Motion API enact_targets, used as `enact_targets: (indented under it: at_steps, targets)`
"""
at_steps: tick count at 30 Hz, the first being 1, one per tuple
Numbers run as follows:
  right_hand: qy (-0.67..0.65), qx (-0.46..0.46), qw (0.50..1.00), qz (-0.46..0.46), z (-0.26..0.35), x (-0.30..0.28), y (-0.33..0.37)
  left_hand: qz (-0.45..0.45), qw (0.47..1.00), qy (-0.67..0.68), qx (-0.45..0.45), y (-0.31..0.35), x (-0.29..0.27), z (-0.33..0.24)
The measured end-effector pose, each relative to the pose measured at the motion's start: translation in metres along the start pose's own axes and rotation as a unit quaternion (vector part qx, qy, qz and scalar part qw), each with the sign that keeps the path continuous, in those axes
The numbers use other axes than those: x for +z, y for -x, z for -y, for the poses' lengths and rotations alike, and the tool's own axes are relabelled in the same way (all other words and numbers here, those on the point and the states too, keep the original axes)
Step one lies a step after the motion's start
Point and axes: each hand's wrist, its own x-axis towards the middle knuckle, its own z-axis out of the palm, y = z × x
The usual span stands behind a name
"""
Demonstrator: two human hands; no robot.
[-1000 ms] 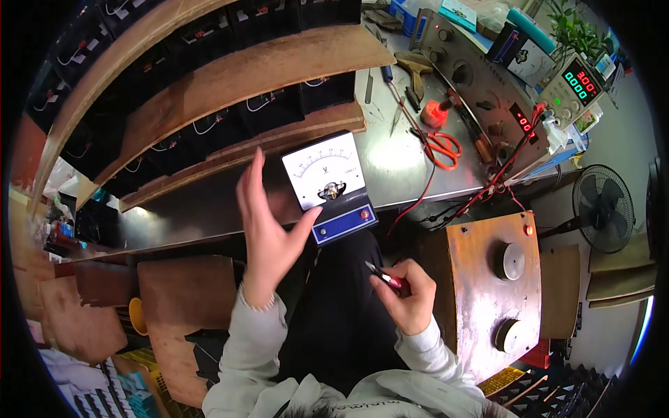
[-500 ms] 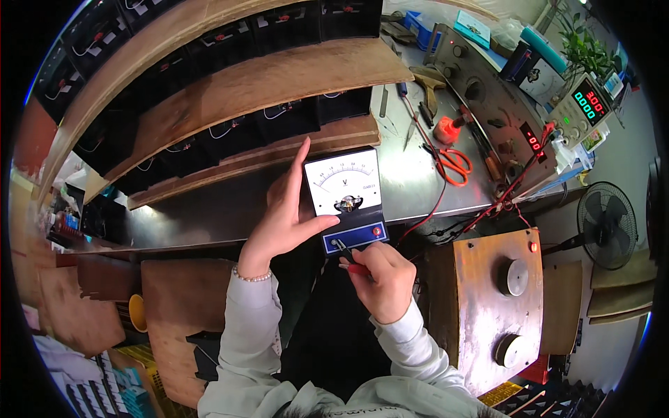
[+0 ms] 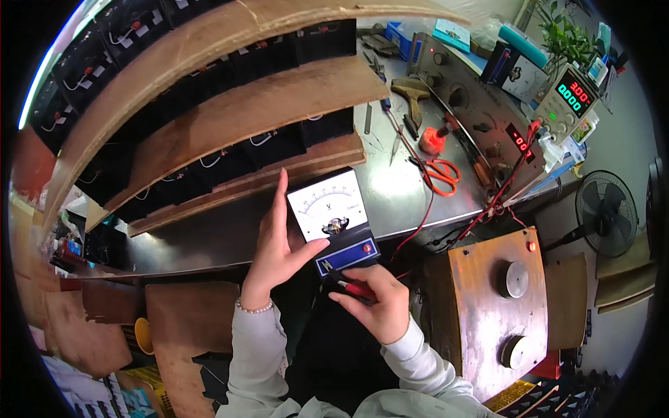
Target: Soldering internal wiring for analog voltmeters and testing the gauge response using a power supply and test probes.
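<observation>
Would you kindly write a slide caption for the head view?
Left hand rests on an analog meter; right hand holds a red-handled tool at the meter's blue strip.

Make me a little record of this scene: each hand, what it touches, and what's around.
Left hand: at the meter, thumb on its front, fingers along its left side
Right hand: grip closed on a red-and-black tool, tip by the left end of the meter's blue strip
Metal bench: orange-handled scissors, red bottle
Far left: wooden shelves of dark cases
Right: box with two knobs, black fan
</observation>
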Motion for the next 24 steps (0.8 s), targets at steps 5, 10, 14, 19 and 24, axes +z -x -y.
enact_targets:
  at_steps: [5, 10, 14, 19, 24]
  targets:
    - [-0.233, 0.199, 0.948, -0.081, -0.007, -0.013, 0.014, 0.003, 0.994, 0.098, -0.038, -0.003, -0.002, -0.009]
    - [0.018, 0.092, 0.993, -0.071, -0.012, -0.044, -0.011, 0.013, 1.000, -0.014, 0.024, -0.006, 0.000, 0.001]
    - [0.136, 0.019, 0.990, -0.015, -0.015, -0.044, -0.029, 0.011, 0.998, 0.052, -0.024, -0.002, 0.000, -0.003]
    - [-0.026, 0.180, 0.983, -0.025, -0.023, -0.034, -0.016, 0.013, 0.998, 0.053, -0.028, -0.005, -0.001, -0.006]
    - [-0.111, 0.172, 0.978, -0.028, -0.027, -0.040, -0.010, 0.007, 0.992, 0.118, -0.041, -0.005, 0.001, -0.003]
